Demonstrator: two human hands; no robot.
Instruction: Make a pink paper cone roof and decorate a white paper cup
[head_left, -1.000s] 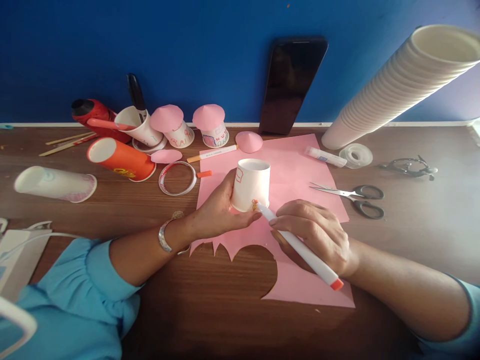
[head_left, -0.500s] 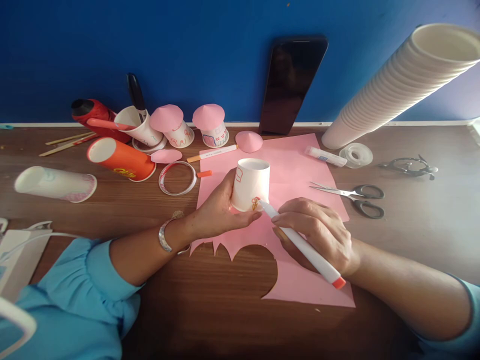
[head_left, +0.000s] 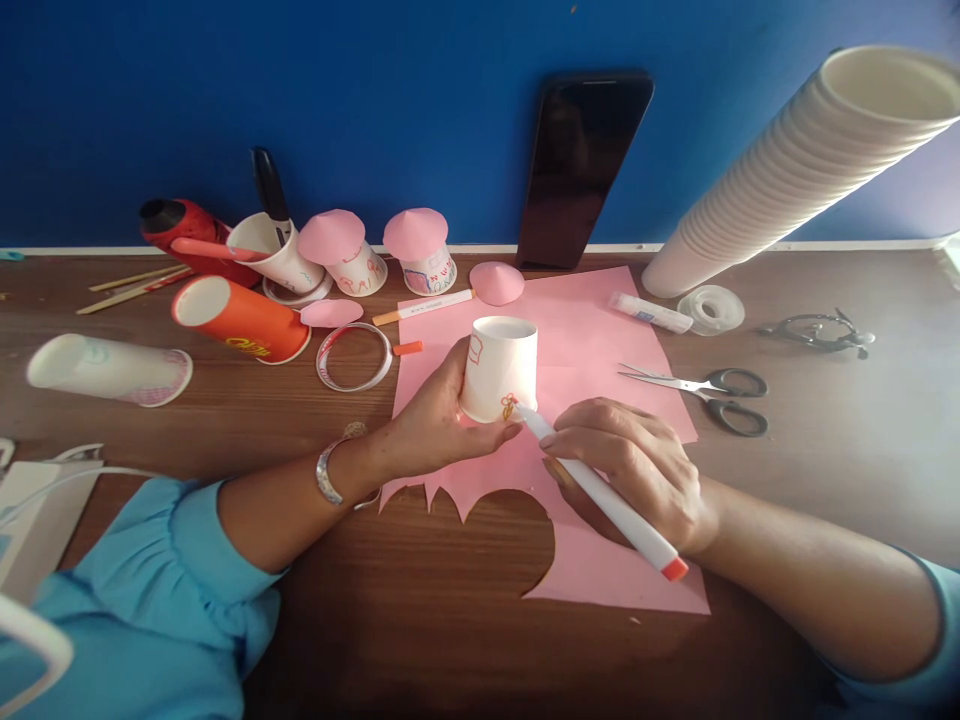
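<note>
My left hand (head_left: pixel 442 410) is closed around the side and base of a short white paper cup (head_left: pixel 501 365). On the cup are a red outline near its left side and a small orange-red flower drawing low on its front. My right hand (head_left: pixel 630 465) grips a white felt-tip marker (head_left: pixel 611 500) with a red end, its tip touching or very near the flower. Under both hands lies a pink paper sheet (head_left: pixel 585 330) with curved pieces cut from its front edge. An orange marker cap (head_left: pixel 408 348) rests left of the cup.
Behind stand two decorated cups with pink cone tops (head_left: pixel 415 234), beside a loose pink cone (head_left: pixel 497 284) and an orange marker (head_left: pixel 424 307). Scissors (head_left: pixel 694 387), a glue stick (head_left: pixel 651 312) and a tape roll (head_left: pixel 711 310) lie right. A phone (head_left: pixel 585 170) and a tall cup stack (head_left: pixel 802 170) lean against the wall.
The marker tip has shifted very slightly at the flower, whose red petals show more clearly. My left hand keeps the cup in nearly the same place.
</note>
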